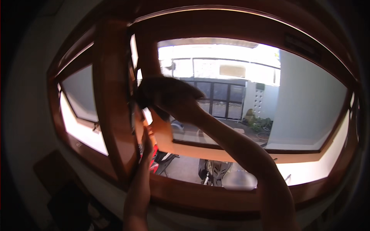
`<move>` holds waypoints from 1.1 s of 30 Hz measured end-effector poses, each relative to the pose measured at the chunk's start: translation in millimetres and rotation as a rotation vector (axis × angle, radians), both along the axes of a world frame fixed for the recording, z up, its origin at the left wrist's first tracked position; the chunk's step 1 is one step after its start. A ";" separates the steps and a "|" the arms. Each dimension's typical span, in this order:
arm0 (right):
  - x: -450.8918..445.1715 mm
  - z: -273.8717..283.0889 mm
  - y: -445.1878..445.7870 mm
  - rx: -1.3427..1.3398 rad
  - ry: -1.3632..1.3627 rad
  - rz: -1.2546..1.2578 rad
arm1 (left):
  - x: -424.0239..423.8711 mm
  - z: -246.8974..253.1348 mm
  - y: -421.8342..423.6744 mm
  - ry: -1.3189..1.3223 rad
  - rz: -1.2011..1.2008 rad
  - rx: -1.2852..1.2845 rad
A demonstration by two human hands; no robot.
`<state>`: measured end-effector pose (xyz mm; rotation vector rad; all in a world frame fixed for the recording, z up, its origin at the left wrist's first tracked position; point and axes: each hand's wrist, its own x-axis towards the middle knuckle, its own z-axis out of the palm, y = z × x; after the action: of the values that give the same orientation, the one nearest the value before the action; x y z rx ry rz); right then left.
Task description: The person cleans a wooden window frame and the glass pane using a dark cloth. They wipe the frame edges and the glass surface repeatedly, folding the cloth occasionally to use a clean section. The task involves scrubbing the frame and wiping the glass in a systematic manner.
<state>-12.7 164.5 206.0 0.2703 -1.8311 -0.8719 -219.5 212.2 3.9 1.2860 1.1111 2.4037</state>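
My right hand (179,108) reaches up across the glass to the left side of a tilted wooden window sash (163,130). A dark, cloth-like item (170,89) lies over and in that hand; shadow and blur hide its exact kind and most of the fingers. Lower down, my left hand (146,141) is raised at the narrow gap beside the thick wooden post (115,95). Its palm and fingers are seen edge-on, near the post's side. Whether it presses on the wood cannot be made out.
A smaller tilted sash (82,92) stands left of the post. The wooden sill (202,199) runs below. Outside are a motorcycle (215,170), a red vehicle part (153,161), a gate (219,98) and plants (258,122). Dark objects (69,202) sit at lower left.
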 end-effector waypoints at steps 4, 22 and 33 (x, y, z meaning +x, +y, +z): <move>19.4 91.2 -5.1 0.351 0.225 -0.039 | 7.4 -3.4 16.5 -0.004 -0.090 -0.052; 549.9 110.3 -68.4 0.274 0.504 -0.743 | -44.1 5.6 -27.7 0.110 -0.022 -0.263; 544.0 82.5 -80.7 0.306 0.768 -0.881 | -32.9 -12.7 3.4 0.261 0.075 -0.170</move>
<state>531.3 83.9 288.5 -0.6666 -1.0356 -1.5845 -252.4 215.6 -8.9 1.5561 1.4225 2.1783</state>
